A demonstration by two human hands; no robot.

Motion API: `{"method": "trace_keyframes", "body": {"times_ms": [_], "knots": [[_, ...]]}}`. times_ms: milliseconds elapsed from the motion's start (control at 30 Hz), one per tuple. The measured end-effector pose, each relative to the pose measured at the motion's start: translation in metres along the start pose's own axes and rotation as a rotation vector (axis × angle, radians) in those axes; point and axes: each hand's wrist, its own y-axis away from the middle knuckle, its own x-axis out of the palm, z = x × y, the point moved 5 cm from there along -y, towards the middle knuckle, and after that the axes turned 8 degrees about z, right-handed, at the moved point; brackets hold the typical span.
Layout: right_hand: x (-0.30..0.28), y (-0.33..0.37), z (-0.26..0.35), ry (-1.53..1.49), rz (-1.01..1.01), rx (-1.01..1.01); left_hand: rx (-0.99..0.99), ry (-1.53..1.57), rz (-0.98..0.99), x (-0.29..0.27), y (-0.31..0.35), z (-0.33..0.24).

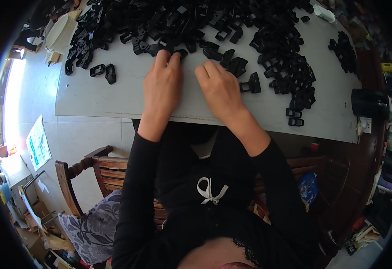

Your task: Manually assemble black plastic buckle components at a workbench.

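A large heap of black plastic parts [160,20], shaped like small clips or brackets, covers the far side of the pale grey table [115,101]. My left hand [162,83] reaches to the heap's near edge, its fingers closed at a small black plastic part [181,54] that shows just past the fingertips. To its right, my right hand [219,85] is curled, fingertips tucked under and hidden; whatever it may hold cannot be made out. Loose black parts [237,67] lie just beyond its knuckles. Another black part [251,84] rests beside the right wrist.
Two linked-looking black parts [104,71] lie at left. A strip of black parts [294,80] runs down the right side, with a smaller pile [343,51] farther right. A black container [370,104] stands by the right edge. Behind me is a wooden chair [110,172] with a floral cushion [95,228].
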Motion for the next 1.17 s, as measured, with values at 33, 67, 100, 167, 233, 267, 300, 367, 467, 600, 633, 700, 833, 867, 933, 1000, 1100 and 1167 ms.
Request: {"method": "trace_keyframes", "body": {"times_ms": [33, 67, 100, 167, 233, 267, 300, 367, 467, 600, 633, 700, 833, 867, 933, 1000, 1100, 1167], "knots": [[-0.003, 0.004, 0.001, 0.003, 0.002, 0.0, 0.011, -0.026, -0.021, 0.001, -0.003, -0.001], [-0.01, 0.008, 0.002, -0.036, -0.031, 0.009, 0.021, -0.053, -0.042, 0.002, -0.004, -0.001], [-0.015, 0.012, 0.002, -0.074, -0.064, 0.018, 0.021, -0.052, -0.041, 0.003, -0.006, 0.002], [-0.021, 0.024, -0.001, -0.287, -0.103, 0.077, 0.099, -0.077, -0.042, 0.003, -0.006, 0.005], [-0.023, 0.038, -0.006, -0.502, -0.142, 0.135, 0.069, -0.049, 0.037, 0.006, -0.004, 0.007], [-0.019, 0.049, -0.012, -0.502, -0.117, 0.214, 0.047, -0.017, 0.114, 0.011, -0.004, 0.007], [-0.014, 0.058, -0.017, -0.508, -0.091, 0.293, 0.046, -0.018, 0.116, 0.009, -0.001, 0.004], [-0.012, 0.072, -0.019, -0.403, -0.065, 0.297, -0.009, 0.367, 0.027, 0.0, 0.007, -0.001], [-0.016, 0.077, -0.018, -0.239, -0.053, 0.267, -0.033, 0.552, 0.167, 0.002, 0.018, -0.003], [-0.021, 0.077, -0.013, -0.186, -0.045, 0.21, 0.122, 0.596, 0.126, 0.002, 0.029, -0.009], [-0.022, 0.077, -0.012, -0.186, -0.044, 0.211, 0.113, 0.634, 0.127, -0.001, 0.03, -0.012], [-0.022, 0.081, -0.019, -0.548, -0.118, 0.335, 0.103, 0.671, 0.129, -0.002, 0.035, -0.016], [-0.024, 0.073, -0.013, -0.748, -0.147, 0.358, 0.118, 0.717, 0.223, 0.008, 0.048, -0.019], [-0.025, 0.07, -0.009, -0.707, -0.152, 0.267, 0.162, 0.583, 0.233, 0.009, 0.049, -0.022], [-0.023, 0.069, -0.005, -0.633, -0.163, 0.169, 0.165, 0.564, 0.251, 0.011, 0.049, -0.023], [-0.024, 0.067, -0.005, -0.547, -0.177, 0.109, 0.162, 0.542, 0.268, 0.013, 0.05, -0.023], [-0.028, 0.066, -0.001, -0.408, -0.152, 0.048, 0.212, 0.524, 0.18, 0.013, 0.051, -0.024], [-0.025, 0.071, -0.002, -0.34, -0.046, 0.043, 0.208, 0.499, 0.208, 0.014, 0.053, -0.023]]}}
